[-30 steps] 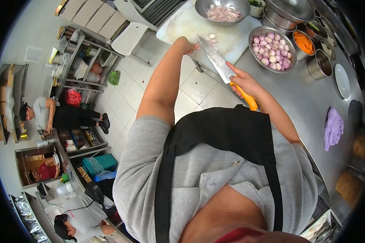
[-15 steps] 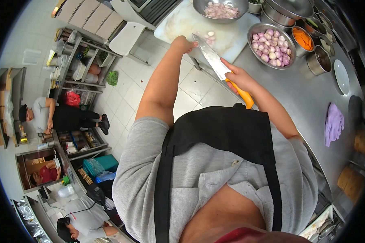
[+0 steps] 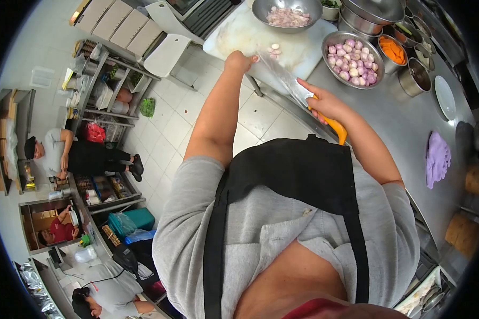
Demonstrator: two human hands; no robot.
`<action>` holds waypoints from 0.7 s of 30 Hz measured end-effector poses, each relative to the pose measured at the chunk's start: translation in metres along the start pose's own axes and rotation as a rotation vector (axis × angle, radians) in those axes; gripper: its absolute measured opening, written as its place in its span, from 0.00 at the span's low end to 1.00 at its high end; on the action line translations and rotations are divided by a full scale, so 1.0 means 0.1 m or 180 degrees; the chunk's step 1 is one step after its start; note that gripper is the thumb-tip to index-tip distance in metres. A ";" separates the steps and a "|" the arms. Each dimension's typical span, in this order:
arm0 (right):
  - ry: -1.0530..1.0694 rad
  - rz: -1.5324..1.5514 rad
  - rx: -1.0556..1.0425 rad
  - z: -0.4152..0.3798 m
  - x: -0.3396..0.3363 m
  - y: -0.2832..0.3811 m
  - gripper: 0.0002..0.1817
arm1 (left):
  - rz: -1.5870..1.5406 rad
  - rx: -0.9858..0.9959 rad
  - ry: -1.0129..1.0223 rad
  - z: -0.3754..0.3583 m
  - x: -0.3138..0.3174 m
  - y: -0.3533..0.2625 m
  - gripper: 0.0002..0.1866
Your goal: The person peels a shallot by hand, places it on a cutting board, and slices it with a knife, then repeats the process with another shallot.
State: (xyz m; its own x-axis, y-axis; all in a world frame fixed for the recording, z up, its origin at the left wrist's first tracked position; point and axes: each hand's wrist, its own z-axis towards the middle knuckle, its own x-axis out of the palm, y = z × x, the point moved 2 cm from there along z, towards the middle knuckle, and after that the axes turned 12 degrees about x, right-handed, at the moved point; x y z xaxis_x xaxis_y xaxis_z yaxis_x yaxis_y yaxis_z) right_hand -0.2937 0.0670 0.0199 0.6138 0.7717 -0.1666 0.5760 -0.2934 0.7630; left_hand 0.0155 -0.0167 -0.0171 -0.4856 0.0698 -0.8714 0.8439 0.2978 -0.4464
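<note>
My right hand (image 3: 327, 104) is wrapped round the orange handle of a large knife (image 3: 286, 77), whose blade points up and left over the edge of the white cutting board (image 3: 229, 34). Near the blade's tip is my left hand (image 3: 241, 61), its fingers curled together at the board's edge; what they hold, if anything, is too small to make out. A few peeled shallot pieces (image 3: 274, 49) lie on the board beside the tip. One metal bowl (image 3: 287, 27) holds cut pieces, and another (image 3: 371, 84) holds whole peeled shallots.
Behind the shallots stand a container of orange pieces (image 3: 393, 50) and a metal pot (image 3: 415, 77). A white plate (image 3: 445, 98) and a purple glove (image 3: 437, 159) lie on the steel counter (image 3: 380, 119). Several people are at the left, one standing by shelves (image 3: 53, 151).
The knife and my right hand have shifted right and slightly down, and the blade has turned. My left hand has moved slightly, its fingers still together.
</note>
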 end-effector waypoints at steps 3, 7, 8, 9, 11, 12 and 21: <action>-0.0659 -0.0719 -0.0214 -0.08 -0.02 0.15 0.36 | 0.0233 -0.0026 -0.0136 0.08 0.07 -0.03 0.24; -0.1422 -0.2165 -0.0557 -0.05 0.01 0.24 0.37 | 0.0004 0.0426 -0.0304 -0.14 0.05 -0.26 0.13; -0.1607 -0.2376 -0.0401 -0.11 0.05 0.31 0.37 | 0.0091 0.0752 -0.0974 -0.28 0.03 -0.37 0.12; -0.1790 -0.2583 -0.0237 -0.15 0.07 0.35 0.37 | 0.0172 0.1078 -0.1643 -0.47 -0.02 -0.50 0.15; -0.1975 -0.2617 -0.0313 -0.15 0.08 0.36 0.35 | 0.0452 0.1944 -0.1389 -0.89 -0.04 -0.81 0.26; -0.2133 -0.2667 -0.0405 -0.15 0.08 0.36 0.34 | 0.0446 0.1945 -0.1386 -1.01 0.03 -0.83 0.26; -0.1920 -0.2390 -0.0598 -0.28 0.00 0.32 0.31 | 0.0826 0.2991 -0.1410 -0.73 0.33 -0.59 0.12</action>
State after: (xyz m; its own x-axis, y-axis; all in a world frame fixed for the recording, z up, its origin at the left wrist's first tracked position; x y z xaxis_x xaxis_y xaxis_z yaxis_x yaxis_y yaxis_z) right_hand -0.2906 0.0736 0.0617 0.3260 0.2880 -0.9004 0.8662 0.2906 0.4065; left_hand -0.0667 0.0375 -0.0049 -0.2993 -0.3826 -0.8741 0.8387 -0.5424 -0.0498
